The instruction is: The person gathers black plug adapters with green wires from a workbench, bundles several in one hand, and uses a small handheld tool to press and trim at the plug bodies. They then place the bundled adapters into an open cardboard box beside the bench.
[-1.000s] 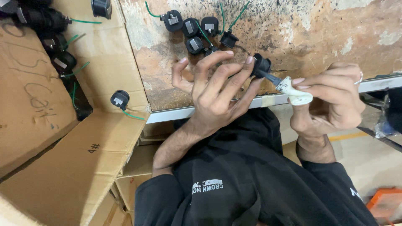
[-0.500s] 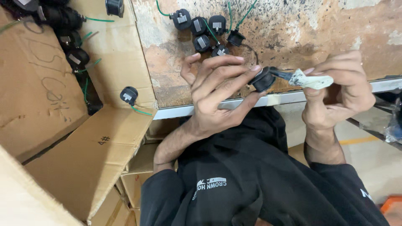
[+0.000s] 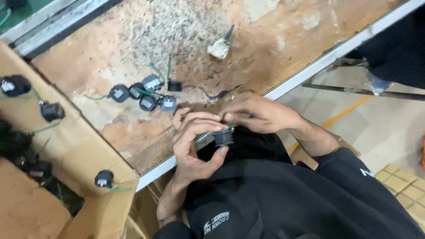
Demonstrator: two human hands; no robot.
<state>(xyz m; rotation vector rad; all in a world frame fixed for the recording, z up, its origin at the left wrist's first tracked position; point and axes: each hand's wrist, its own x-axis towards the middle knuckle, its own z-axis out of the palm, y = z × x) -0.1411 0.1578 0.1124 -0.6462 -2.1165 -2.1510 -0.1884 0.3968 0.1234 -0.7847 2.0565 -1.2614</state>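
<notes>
Black round socket part [image 3: 223,138] is gripped between fingers and thumb of the left hand [image 3: 195,144] at the workbench [image 3: 133,132] edge; right hand [image 3: 252,113] is pinched closed atop it.

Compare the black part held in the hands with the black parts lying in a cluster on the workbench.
The held black part is off the bench, pinched between the left hand and right hand; the clustered black parts lie loose on the workbench, untouched. The held one is single; the cluster counts about five. The clustered parts show pale label faces and green wires; neither is visible on the held one. Both are small, round and black.
</notes>
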